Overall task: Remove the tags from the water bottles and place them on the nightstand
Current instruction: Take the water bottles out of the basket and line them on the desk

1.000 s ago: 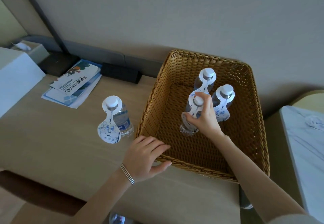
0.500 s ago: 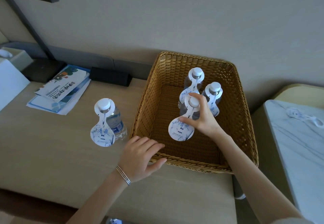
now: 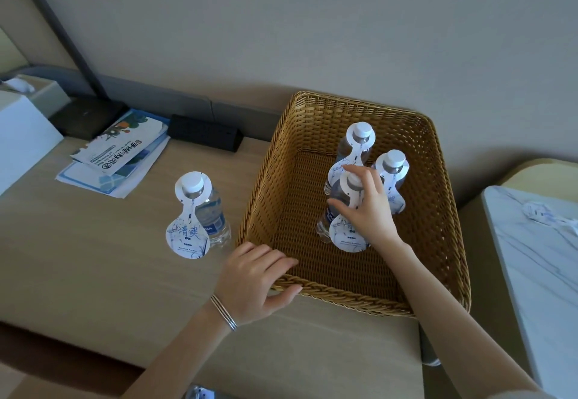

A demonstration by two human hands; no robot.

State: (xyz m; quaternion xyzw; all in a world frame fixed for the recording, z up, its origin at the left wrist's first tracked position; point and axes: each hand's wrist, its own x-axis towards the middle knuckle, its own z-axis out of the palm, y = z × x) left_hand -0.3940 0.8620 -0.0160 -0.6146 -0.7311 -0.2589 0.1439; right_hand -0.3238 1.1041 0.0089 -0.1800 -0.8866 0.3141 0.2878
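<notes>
**While left hand steadies basket, right hand grips bottle neck**

Right hand closed around the tagged front bottle inside the wicker basket. Left hand fingers loosely spread, resting on the basket's near rim, holding nothing. Two more tagged bottles stand behind; a fourth bottle stands on the desk, left of basket.

woven wicker basket, rough; clear glossy plastic bottle with matt paper tag; smooth matt wood-look desk; polished marble-look nightstand

Right hand gripping basket bottle neck
</notes>
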